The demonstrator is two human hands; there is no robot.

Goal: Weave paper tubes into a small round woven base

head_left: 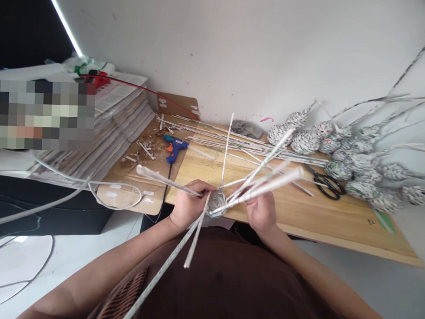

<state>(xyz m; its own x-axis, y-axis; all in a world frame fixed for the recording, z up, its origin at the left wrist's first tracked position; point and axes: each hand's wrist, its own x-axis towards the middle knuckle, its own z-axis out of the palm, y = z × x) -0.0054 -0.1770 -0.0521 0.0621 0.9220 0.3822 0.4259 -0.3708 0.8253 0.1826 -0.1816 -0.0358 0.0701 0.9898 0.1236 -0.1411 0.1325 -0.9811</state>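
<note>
A small woven piece of rolled paper (216,203) is between my two hands, close to the table's front edge. Long paper tubes stick out from it in several directions, one pointing down toward my lap. My left hand (193,204) pinches the left side of the woven piece where the tubes leave it. On the other side, my right hand (261,211) is closed around some of the paper tubes (267,187) that slant up to the right; they partly hide its fingers.
Loose paper tubes (254,149) lie across the wooden table (322,224), with black scissors (328,184) nearby. Finished-looking woven paper bulbs (305,142) crowd the right side. A blue glue gun (175,149) rests on scrap-littered cardboard (152,180). Stacked newspapers (126,124) stand at left.
</note>
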